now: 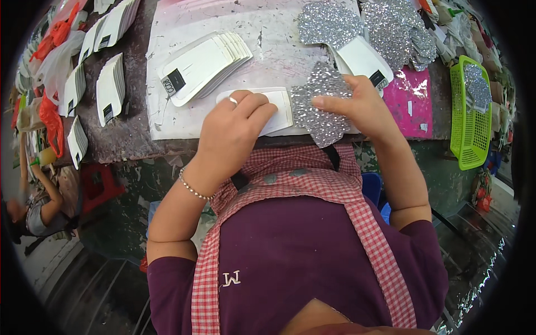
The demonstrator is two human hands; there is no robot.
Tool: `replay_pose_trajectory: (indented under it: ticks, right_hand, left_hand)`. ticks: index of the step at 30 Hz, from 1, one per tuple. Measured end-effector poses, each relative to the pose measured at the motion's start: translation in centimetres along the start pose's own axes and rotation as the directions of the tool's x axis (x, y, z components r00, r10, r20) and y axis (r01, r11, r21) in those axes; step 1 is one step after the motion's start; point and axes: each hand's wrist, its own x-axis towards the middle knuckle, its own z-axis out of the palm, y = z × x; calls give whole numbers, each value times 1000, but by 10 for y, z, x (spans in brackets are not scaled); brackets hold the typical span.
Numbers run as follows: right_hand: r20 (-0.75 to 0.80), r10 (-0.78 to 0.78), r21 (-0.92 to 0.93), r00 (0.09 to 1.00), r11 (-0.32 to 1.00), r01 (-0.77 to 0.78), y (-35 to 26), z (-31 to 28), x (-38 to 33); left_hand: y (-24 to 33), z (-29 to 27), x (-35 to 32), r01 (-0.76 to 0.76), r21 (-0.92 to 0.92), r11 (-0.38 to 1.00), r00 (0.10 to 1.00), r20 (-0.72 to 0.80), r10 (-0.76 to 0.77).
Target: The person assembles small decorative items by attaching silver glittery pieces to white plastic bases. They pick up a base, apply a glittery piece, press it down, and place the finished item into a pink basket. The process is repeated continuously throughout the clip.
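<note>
My left hand point(237, 125) bends its fingers down onto a flat white card piece point(283, 106) at the table's near edge; its fingertips are partly hidden behind the knuckles. In my right hand point(365, 106) is a silver glitter piece point(321, 114) with a wavy outline, the thumb on top of it. The glitter piece's left edge meets or overlaps the white card's right end. Just beyond my left hand, a fanned stack of white cards point(204, 64) with black labels lies on a white sheet point(268, 33). Another white card point(363, 58) with a black label lies beyond my right hand.
More silver glitter pieces point(393, 33) are piled at the back right, near a pink sheet point(410, 106). A green plastic basket point(472, 134) hangs at the right edge. Several white card stacks point(110, 89) stand at the left. Someone else point(44, 195) is at far left.
</note>
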Motion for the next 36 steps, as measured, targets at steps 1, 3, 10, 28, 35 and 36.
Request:
replay_pose_trajectory:
  ticks: [1,3,10,28,35,36]
  right_hand:
    - [6,8,-35,1000,999,-8,3,1,3]
    - [20,14,-47,1000,999,-13,9,5,9]
    - [31,3,-35,1000,999,-1,5,10,14]
    - [32,19,-133,999,991,-15,-1,10,15]
    - [51,5,-146,999,989,2,0,9,19]
    - [49,7,-137,999,991,0,-1,9,19]
  left_hand:
    - [3,2,-6,-1,6,1000,999,37,1]
    - [10,3,-11,48,-23,999,999,3,-48]
    - [10,10,-17,54,-11,999,998,-28,-54]
    - [13,9,-16,-19,90,996,999,48,15]
    - [14,7,-14,-2,105,994,988,151,-14]
    - [13,7,-13,-5,98,995,987,158,-11]
